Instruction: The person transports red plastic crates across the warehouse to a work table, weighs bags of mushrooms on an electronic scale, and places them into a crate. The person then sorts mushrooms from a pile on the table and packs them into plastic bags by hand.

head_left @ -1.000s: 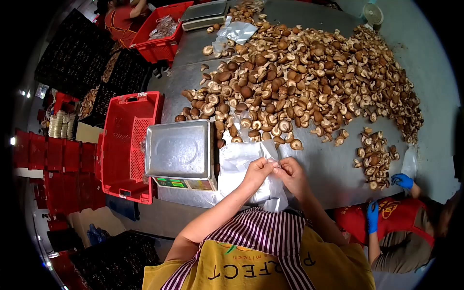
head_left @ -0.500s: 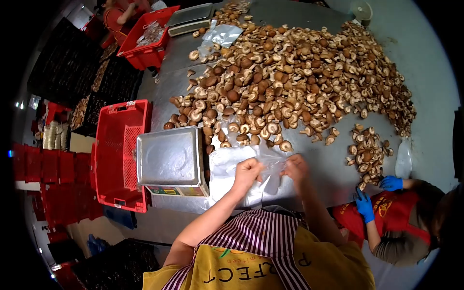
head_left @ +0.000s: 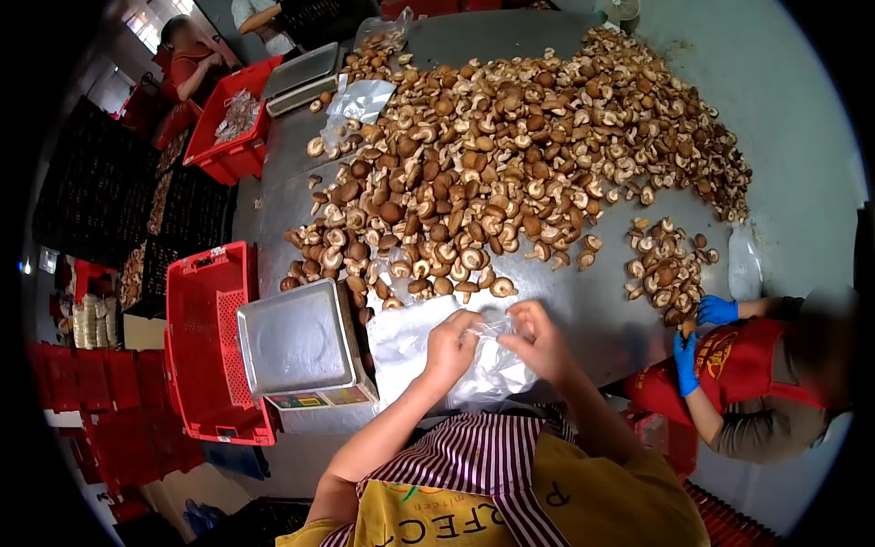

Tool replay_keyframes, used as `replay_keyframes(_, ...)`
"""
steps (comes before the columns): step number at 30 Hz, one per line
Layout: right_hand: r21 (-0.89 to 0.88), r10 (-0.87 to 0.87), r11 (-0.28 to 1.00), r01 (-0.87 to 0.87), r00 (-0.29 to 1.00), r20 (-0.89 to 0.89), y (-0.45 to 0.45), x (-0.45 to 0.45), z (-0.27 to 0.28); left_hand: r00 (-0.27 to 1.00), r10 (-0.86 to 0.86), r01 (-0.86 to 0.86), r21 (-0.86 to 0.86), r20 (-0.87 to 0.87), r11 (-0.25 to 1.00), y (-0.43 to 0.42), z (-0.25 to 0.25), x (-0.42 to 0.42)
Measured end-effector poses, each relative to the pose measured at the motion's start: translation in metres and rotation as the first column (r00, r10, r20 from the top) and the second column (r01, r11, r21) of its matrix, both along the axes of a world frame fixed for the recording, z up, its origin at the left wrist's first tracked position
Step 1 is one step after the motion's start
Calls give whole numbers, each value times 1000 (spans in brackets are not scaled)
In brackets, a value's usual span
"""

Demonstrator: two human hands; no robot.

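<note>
Left hand [head_left: 449,351] pinches the clear bag [head_left: 497,372]; my right hand [head_left: 542,345] touches its edge, though I can't tell whether it grips. They've drawn closer, so the film now bunches between them, beside flat bags [head_left: 396,345] on the worktop [head_left: 583,305], short of the mushrooms [head_left: 474,173].

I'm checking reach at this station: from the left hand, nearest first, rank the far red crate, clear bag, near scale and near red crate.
From the left hand:
1. Clear bag, in its grip.
2. Near scale, left.
3. Near red crate, left, beyond the scale.
4. Far red crate, well forward, left.
</note>
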State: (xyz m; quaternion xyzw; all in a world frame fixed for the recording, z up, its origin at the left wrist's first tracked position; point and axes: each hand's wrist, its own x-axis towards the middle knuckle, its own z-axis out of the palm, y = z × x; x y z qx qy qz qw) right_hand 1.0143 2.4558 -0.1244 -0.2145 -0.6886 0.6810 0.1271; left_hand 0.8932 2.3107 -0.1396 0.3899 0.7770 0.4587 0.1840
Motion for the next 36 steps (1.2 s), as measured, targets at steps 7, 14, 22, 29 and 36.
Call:
replay_keyframes(7,489,-153,868,90,984,91,82,72,-100,971,191,-198,37,143,980,-7,-13,-8)
replay_keyframes(14,-875,-73,474,-100,986,-153,82,90,-68,557,366,-409,-137,746,902,-24,-108,-22)
replay_keyframes(22,-770,-646,135,624,645,409,100,74,-107,-441,-136,-393,-55,887,918,11,-72,1)
replay_keyframes(29,-822,-513,158,547,757,405,84,108,-191,-383,-234,-488,19,894,873,28,-127,6)
replay_keyframes(36,-649,-358,582,490,871,336,60,24,-144,-264,75,-540,-211,962,815,51,-128,-33)
